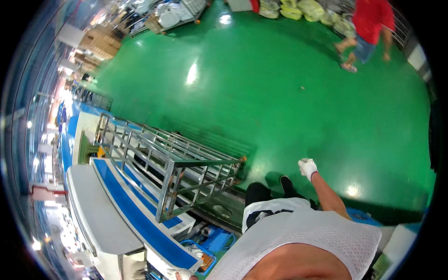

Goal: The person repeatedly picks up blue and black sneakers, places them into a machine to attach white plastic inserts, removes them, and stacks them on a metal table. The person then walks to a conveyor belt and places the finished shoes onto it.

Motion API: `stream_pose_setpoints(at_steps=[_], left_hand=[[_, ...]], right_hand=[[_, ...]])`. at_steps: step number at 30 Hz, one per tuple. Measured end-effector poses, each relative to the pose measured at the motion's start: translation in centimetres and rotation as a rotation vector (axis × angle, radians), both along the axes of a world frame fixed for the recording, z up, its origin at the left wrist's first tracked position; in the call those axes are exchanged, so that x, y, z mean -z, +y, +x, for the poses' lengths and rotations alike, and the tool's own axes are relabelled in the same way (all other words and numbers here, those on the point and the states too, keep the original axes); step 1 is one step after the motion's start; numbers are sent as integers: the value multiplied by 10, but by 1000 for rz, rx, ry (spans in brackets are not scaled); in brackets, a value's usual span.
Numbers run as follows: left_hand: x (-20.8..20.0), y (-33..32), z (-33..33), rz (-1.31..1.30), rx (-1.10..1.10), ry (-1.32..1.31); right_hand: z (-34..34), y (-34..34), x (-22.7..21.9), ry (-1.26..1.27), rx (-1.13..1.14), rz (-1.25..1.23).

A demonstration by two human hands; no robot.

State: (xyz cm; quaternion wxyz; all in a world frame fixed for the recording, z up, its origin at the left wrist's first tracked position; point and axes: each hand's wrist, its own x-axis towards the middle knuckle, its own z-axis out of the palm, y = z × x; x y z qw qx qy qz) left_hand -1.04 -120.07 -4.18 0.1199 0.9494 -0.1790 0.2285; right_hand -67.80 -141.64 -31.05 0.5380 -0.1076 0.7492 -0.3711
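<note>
My right hand (307, 167) wears a white glove and swings out over the green floor (280, 102), away from my body. Its fingers look curled in with nothing in them. My left hand (181, 274), also in a white glove, only peeks in at the lower edge, next to the end of a blue conveyor belt (135, 210); its fingers are cut off by the frame. My white mesh shirt (303, 233) and one dark shoe (285, 183) show below.
An empty steel frame cart (172, 163) stands to my left beside the conveyor. A blue crate (205, 254) lies under the belt's end. A person in a red shirt (371, 21) walks at the far right. Filled bags (298, 9) are piled at the back.
</note>
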Motion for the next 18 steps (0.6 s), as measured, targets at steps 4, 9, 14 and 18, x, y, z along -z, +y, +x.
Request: stream_pose_setpoints(at_steps=[4, 9, 14, 18], left_hand=[[-5, -22, 2, -15, -73, -25], [-11, -55, -18, -74, -178, -134], [10, -163, -77, -115, -125, -243], [33, -281, -131, -118, 82, -93]], right_hand=[[-14, -69, -8, -44, -417, 74], [-21, -204, 2, 354, -857, 0], [-37, -354, 19, 313, -804, -125], [-73, -435, 6, 157, -802, 145]])
